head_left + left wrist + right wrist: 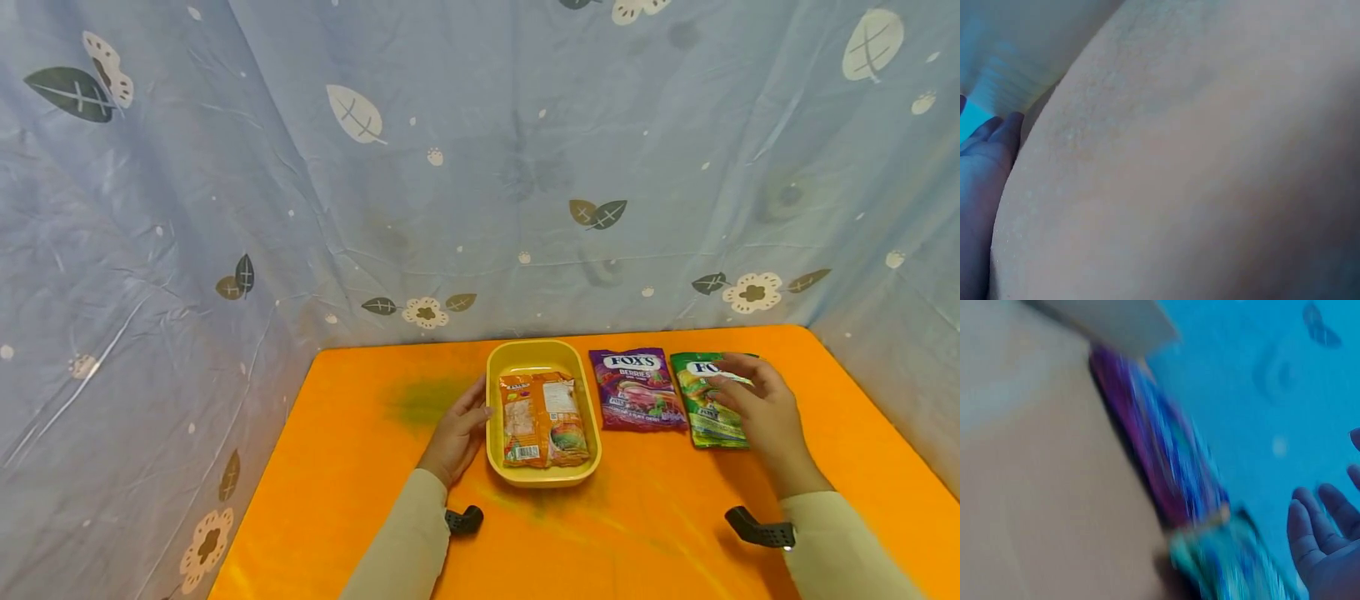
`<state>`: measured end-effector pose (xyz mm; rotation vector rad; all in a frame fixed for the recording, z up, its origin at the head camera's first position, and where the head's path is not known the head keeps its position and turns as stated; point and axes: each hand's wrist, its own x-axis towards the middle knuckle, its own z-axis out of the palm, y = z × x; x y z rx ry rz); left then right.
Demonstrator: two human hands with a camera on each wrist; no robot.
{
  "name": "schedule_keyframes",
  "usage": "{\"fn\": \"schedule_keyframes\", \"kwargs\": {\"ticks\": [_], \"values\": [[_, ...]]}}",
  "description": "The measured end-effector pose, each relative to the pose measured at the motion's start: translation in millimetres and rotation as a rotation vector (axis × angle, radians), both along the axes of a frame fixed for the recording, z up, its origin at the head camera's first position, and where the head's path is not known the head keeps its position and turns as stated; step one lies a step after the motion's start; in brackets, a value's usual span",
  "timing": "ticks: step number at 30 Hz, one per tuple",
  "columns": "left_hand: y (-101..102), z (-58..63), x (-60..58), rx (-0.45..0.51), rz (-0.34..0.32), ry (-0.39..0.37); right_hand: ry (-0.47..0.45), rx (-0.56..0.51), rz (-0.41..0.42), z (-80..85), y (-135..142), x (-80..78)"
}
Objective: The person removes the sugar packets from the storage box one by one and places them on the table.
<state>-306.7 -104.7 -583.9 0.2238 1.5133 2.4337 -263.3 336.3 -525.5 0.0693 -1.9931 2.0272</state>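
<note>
My left hand (459, 433) is at the left side of a yellow tray (543, 482), its fingers along the outer wall and the thumb by the rim. In the left wrist view, the fingers (1005, 134) reach the tray's wall, fairly straight. Inside the tray lie orange candy packets (543, 421). My right hand (768, 417) hovers over a green Fox's candy bag (708, 408), covering its right part. In the right wrist view its loosely bent fingers (1302, 531) stand apart from the green bag (1229, 562), holding nothing.
A purple Fox's berries bag (637, 392) lies flat between the tray and the green bag. The orange table (622, 533) meets a pale blue patterned curtain (480, 208) at the back and on both sides. Black wrist mounts (759, 529) stick inward from the sleeves.
</note>
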Motion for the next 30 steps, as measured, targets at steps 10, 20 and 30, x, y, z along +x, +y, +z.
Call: {"fn": "schedule_keyframes", "kwargs": {"ticks": [10, 20, 30], "values": [[-2.2, -2.4, 1.6, 0.039, 0.005, 0.007, -0.048, 0.064, 0.224, 23.1, -69.5, -1.9], [-2.8, -2.9, 1.9, 0.037, 0.002, 0.006, -0.135, 0.078, 0.366, 31.7, -132.4, -6.7], [-1.7, -0.6, 1.0, -0.002, -0.005, 0.008, -0.273, 0.183, 0.420, 32.7, -169.5, -9.7]]}}
